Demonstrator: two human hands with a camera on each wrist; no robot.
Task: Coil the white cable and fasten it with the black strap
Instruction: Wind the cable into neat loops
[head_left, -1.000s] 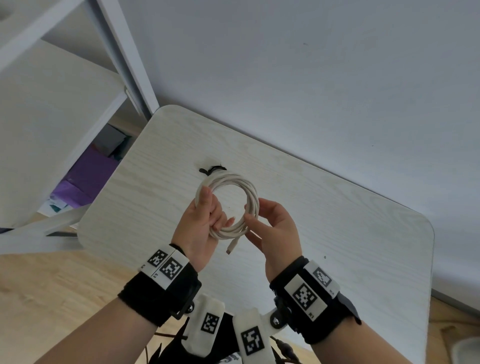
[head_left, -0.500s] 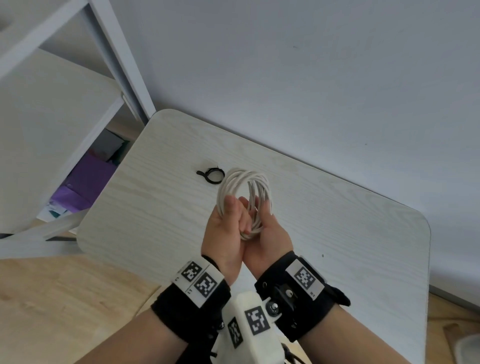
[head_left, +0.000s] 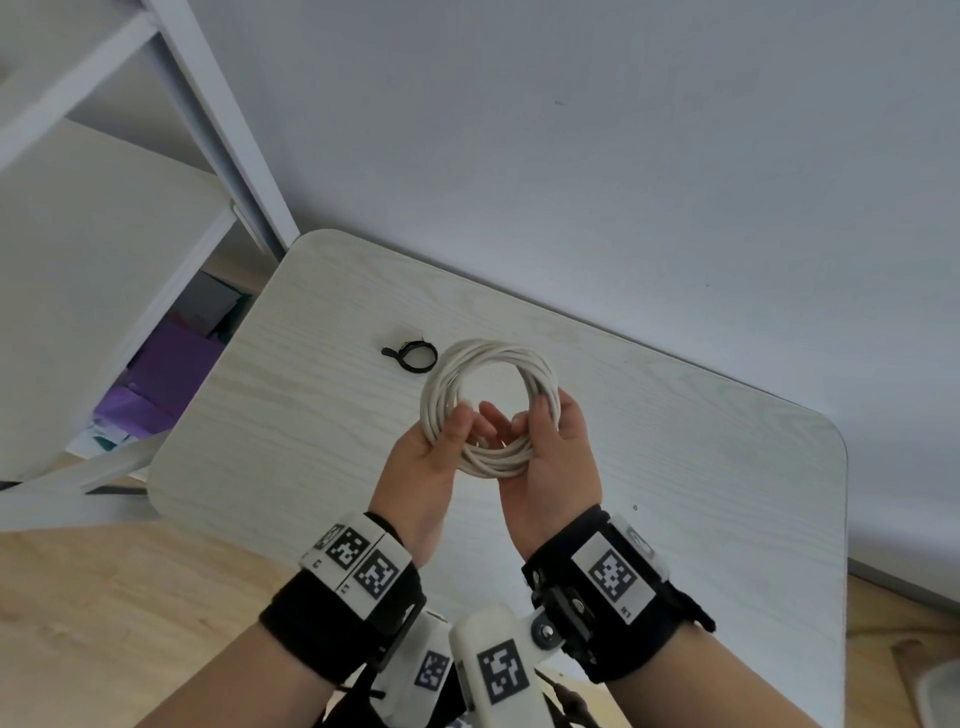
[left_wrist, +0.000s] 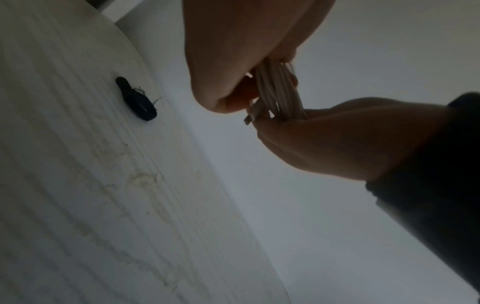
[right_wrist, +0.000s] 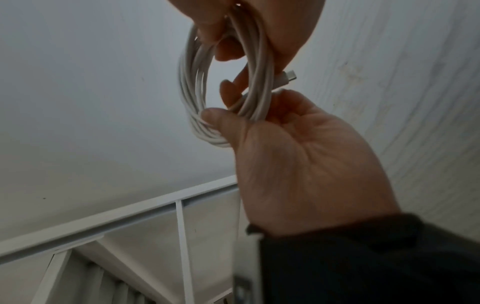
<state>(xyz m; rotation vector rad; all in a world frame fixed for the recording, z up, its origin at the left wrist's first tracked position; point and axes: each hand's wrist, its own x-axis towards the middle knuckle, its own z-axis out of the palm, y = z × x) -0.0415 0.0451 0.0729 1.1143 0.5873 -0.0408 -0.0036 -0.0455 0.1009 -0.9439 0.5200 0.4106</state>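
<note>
We see a white cable (head_left: 488, 405), coiled, over a pale whitewashed wood-grain table (head_left: 701, 467), on which lies a black strap (head_left: 413, 355). Our wrists wear black bands (head_left: 332, 629) carrying white tags (head_left: 363, 558) printed with black-and-white square codes. Beyond stand a grey-white wall (head_left: 623, 156), a white shelf frame (head_left: 218, 130), something purple (head_left: 161, 374) below it, and a light tan wood floor (head_left: 104, 623).
</note>
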